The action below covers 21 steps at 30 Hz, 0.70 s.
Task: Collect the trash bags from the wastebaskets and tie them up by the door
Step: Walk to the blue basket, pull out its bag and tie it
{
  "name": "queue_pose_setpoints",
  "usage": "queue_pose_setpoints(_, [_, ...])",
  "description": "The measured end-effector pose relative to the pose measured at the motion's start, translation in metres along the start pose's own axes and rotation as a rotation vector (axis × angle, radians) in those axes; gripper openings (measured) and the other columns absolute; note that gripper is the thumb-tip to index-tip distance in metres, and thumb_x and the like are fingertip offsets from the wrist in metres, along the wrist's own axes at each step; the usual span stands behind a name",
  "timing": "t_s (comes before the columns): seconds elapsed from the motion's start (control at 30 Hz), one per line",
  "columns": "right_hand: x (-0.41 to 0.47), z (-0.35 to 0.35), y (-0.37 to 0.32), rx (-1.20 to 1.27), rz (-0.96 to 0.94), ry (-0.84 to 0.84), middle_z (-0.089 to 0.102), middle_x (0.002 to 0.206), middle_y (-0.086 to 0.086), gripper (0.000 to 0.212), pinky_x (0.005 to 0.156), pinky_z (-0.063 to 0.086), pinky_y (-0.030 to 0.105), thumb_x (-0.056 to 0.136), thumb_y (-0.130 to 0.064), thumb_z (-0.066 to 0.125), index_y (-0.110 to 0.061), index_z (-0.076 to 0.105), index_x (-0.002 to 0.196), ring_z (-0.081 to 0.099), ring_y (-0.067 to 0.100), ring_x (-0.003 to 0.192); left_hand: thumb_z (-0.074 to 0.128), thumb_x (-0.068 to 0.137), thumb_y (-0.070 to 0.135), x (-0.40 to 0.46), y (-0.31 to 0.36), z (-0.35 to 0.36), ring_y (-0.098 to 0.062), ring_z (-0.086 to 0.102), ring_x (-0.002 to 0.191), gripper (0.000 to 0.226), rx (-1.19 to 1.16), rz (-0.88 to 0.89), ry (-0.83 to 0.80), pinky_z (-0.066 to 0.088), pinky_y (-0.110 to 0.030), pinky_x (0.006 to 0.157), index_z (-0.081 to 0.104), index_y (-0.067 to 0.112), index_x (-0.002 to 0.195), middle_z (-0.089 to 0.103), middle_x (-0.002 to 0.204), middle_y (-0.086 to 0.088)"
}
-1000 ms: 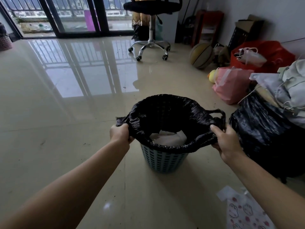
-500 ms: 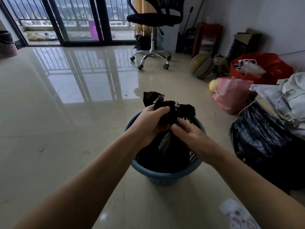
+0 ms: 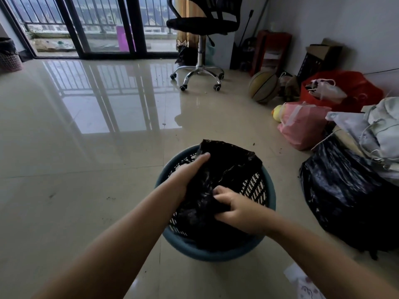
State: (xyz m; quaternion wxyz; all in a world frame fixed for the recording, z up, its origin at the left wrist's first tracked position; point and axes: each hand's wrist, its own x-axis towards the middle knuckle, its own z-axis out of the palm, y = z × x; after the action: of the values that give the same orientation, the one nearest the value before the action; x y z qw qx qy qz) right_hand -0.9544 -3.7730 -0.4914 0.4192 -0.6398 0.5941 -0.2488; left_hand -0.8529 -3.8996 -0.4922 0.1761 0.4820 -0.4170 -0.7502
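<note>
A blue perforated wastebasket point(image 3: 271, 203) stands on the tiled floor just in front of me. A black trash bag point(image 3: 228, 165) sits inside it, its top gathered and sticking up above the rim. My left hand point(image 3: 190, 171) lies against the bag's left side with the thumb stretched up along the plastic. My right hand point(image 3: 235, 207) grips a bunched fold of the bag lower down, fingers curled into it. What is inside the bag is hidden.
A large full black bag point(image 3: 345, 195) with clothes on top sits close on the right. Pink bag point(image 3: 302, 124), red bag point(image 3: 354, 91), ball point(image 3: 262, 86) and office chair point(image 3: 200, 39) line the right and back. Another lined basket point(image 3: 8, 55) stands far left by the glass doors.
The bag's rim was pulled off the basket edge and gathered at the middle. Both hands have since moved lower on the bunched plastic, and the view has come closer.
</note>
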Motion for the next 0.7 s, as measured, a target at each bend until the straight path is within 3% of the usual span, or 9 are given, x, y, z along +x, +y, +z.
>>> queue_pose_setpoints(0.07, [-0.001, 0.008, 0.004, -0.028, -0.008, -0.032, 0.042, 0.127, -0.004, 0.020, 0.107, 0.036, 0.024, 0.088, -0.014, 0.056, -0.018, 0.066, 0.105, 0.045, 0.010, 0.118, 0.066, 0.083, 0.016, 0.003, -0.005, 0.007, -0.016, 0.060, 0.069, 0.032, 0.242, 0.074, 0.076, 0.050, -0.022, 0.056, 0.056, 0.003, 0.111, 0.063, 0.083, -0.007])
queue_pose_setpoints(0.13, [-0.004, 0.006, 0.006, 0.038, -0.019, -0.005, 0.044, 0.129, -0.008, 0.024, 0.100, 0.040, 0.017, 0.087, -0.010, 0.056, -0.014, 0.065, 0.108, 0.050, 0.006, 0.117, 0.052, 0.086, -0.005, 0.003, -0.006, 0.011, -0.012, 0.056, 0.059, 0.014, 0.343, 0.158, 0.075, 0.047, -0.015, 0.046, 0.055, 0.006, 0.093, 0.056, 0.073, -0.006])
queue_pose_setpoints(0.17, [-0.005, 0.001, 0.008, 0.067, -0.021, 0.047, 0.051, 0.123, -0.009, 0.024, 0.094, 0.043, 0.014, 0.087, -0.007, 0.056, -0.017, 0.065, 0.107, 0.054, 0.004, 0.111, 0.045, 0.085, -0.012, 0.004, -0.006, 0.010, -0.013, 0.058, 0.053, 0.022, 0.318, 0.188, 0.059, 0.047, -0.014, 0.043, 0.056, 0.007, 0.083, 0.056, 0.069, -0.007])
queue_pose_setpoints(0.3, [-0.012, -0.019, 0.024, 0.080, 0.069, 0.522, 0.063, 0.083, -0.005, 0.027, 0.062, 0.047, 0.015, 0.085, -0.005, 0.058, -0.030, 0.055, 0.091, 0.061, 0.011, 0.075, 0.039, 0.084, -0.014, 0.001, 0.001, 0.004, -0.017, 0.062, 0.046, 0.031, 0.173, 0.272, 0.066, 0.054, -0.024, 0.052, 0.060, 0.007, 0.076, 0.062, 0.057, -0.007])
queue_pose_setpoints(0.37, [-0.014, -0.026, 0.028, 0.037, 0.096, 0.662, 0.063, 0.085, 0.002, 0.043, 0.056, 0.045, 0.012, 0.085, -0.010, 0.062, -0.031, 0.043, 0.118, 0.062, 0.016, 0.072, 0.044, 0.087, -0.007, -0.003, 0.004, 0.006, -0.016, 0.056, 0.048, 0.026, 0.330, 0.365, 0.084, 0.047, -0.025, 0.053, 0.061, 0.008, 0.074, 0.059, 0.058, -0.005])
queue_pose_setpoints(0.47, [-0.012, -0.039, 0.025, -0.153, 0.177, 0.524, 0.062, 0.081, 0.001, 0.089, 0.058, 0.045, 0.014, 0.085, -0.011, 0.060, -0.039, 0.001, 0.146, 0.060, 0.011, 0.070, 0.043, 0.085, -0.009, -0.011, 0.008, 0.014, -0.007, 0.048, 0.044, 0.031, 0.557, 0.552, 0.021, 0.037, -0.020, 0.048, 0.063, 0.012, 0.071, 0.054, 0.050, 0.008])
queue_pose_setpoints(0.53, [-0.008, -0.044, 0.023, -0.296, 0.178, 0.362, 0.062, 0.093, -0.002, 0.079, 0.074, 0.046, 0.021, 0.082, -0.002, 0.054, -0.033, 0.020, 0.147, 0.061, 0.012, 0.086, 0.043, 0.083, -0.012, -0.021, 0.007, 0.022, 0.000, 0.050, 0.048, 0.038, 0.702, 0.641, -0.096, 0.043, -0.017, 0.053, 0.062, 0.017, 0.070, 0.056, 0.049, 0.014])
queue_pose_setpoints(0.6, [-0.005, -0.041, 0.026, -0.405, 0.110, 0.306, 0.065, 0.102, 0.004, 0.045, 0.078, 0.042, 0.023, 0.079, 0.005, 0.051, -0.012, 0.058, 0.119, 0.060, 0.020, 0.102, 0.045, 0.084, -0.008, -0.030, 0.004, 0.027, -0.001, 0.058, 0.061, 0.035, 0.803, 0.618, -0.225, 0.051, -0.022, 0.068, 0.065, 0.019, 0.074, 0.063, 0.064, 0.009])
queue_pose_setpoints(0.7, [-0.006, -0.040, 0.031, -0.334, 0.108, 0.453, 0.067, 0.090, 0.006, 0.025, 0.070, 0.041, 0.025, 0.078, 0.007, 0.050, -0.008, 0.065, 0.092, 0.062, 0.020, 0.088, 0.052, 0.091, 0.009, -0.034, 0.009, 0.012, -0.015, 0.065, 0.088, 0.018, 0.544, 0.431, -0.364, 0.054, -0.028, 0.084, 0.065, 0.021, 0.097, 0.068, 0.093, -0.004])
